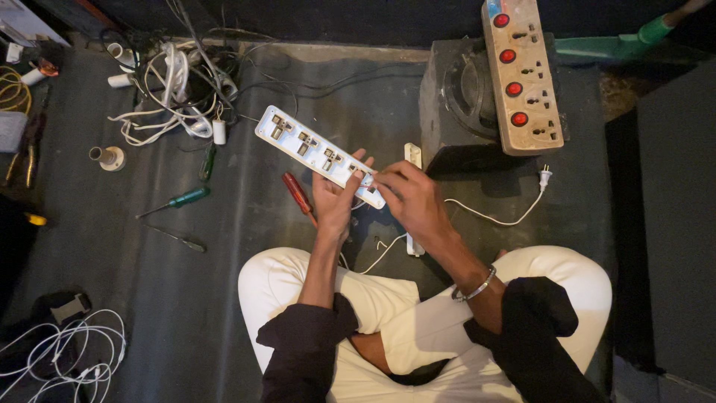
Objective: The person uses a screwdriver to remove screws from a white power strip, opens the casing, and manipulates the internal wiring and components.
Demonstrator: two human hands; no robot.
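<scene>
White power strip [313, 147] | above my lap, near end resting in my left hand [333, 201] | right hand [409, 195] fingers pinched at its end, on something small, I think | risk: loose cradle, strip tips onto red screwdriver [297, 194]

white power strip [317, 151]; red screwdriver [297, 194]; green screwdriver [186, 198]; 4 red switches [510, 69].

the scene is dimly lit from above, the corners are lost in deep shadow, mild glare is seen on the white power strip [317, 154], and focus is kept sharp.
</scene>
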